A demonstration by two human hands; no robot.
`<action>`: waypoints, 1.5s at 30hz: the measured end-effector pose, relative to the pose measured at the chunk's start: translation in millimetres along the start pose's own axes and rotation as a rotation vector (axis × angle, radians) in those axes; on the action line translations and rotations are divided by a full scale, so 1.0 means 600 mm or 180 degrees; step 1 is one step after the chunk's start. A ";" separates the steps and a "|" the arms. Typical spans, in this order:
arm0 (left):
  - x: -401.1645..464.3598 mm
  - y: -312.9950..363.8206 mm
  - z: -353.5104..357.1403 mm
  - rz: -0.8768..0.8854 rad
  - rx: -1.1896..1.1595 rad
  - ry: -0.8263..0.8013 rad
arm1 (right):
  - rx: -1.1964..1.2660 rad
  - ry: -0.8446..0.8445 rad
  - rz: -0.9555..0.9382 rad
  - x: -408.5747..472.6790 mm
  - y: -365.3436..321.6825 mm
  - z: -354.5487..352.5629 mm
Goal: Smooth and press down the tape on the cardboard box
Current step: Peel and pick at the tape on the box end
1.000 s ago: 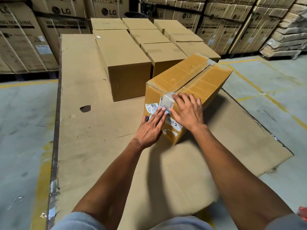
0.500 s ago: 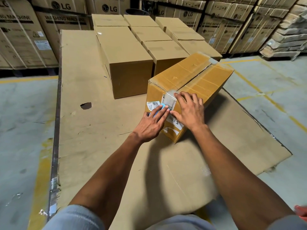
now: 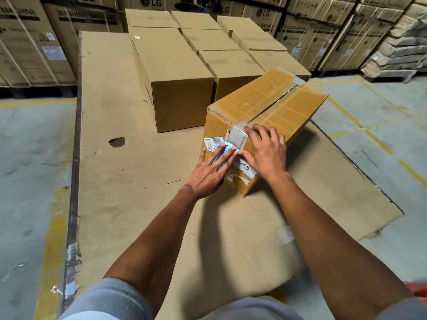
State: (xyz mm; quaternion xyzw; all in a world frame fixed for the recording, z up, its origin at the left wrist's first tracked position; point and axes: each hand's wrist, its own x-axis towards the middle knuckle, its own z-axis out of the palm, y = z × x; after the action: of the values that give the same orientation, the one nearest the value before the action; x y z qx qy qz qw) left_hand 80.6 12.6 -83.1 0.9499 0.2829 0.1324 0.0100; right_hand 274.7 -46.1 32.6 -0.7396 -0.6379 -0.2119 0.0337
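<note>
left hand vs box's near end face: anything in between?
Head view: a flat light-blue object lies under the left hand's straight fingers, against the box's near end, just below the tape. What it is, unclear.

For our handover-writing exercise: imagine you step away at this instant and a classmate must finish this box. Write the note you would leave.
Left hand: fingers straight, pressing a light blue toothed tool against the near end of the cardboard box.
Right hand: fingers spread, pressing the clear tape where it folds over the near top edge.
The box lies at an angle on the cardboard sheet.
Done: tape runs along the top seam and down the near end.
Left: rub the near tape end flat; it looks cloudy. The far end is too far off to judge.
</note>
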 end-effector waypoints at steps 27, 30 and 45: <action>-0.002 0.018 0.000 -0.0023 -0.0083 0.0373 | -0.0069 -0.0118 -0.0147 0.000 -0.005 -0.009; -0.002 0.022 -0.003 -0.0053 -0.0120 0.0341 | -0.0276 -0.0210 -0.0348 0.006 -0.005 -0.006; 0.008 0.003 -0.012 0.0062 -0.0294 0.0204 | -0.0062 -0.0405 -0.0168 0.014 -0.023 -0.020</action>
State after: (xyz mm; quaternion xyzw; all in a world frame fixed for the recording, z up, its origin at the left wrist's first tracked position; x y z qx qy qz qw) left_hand 84.0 13.2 -74.8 0.9464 0.2674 0.1758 0.0435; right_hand 258.9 -39.5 43.3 -0.7349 -0.6559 -0.1714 -0.0197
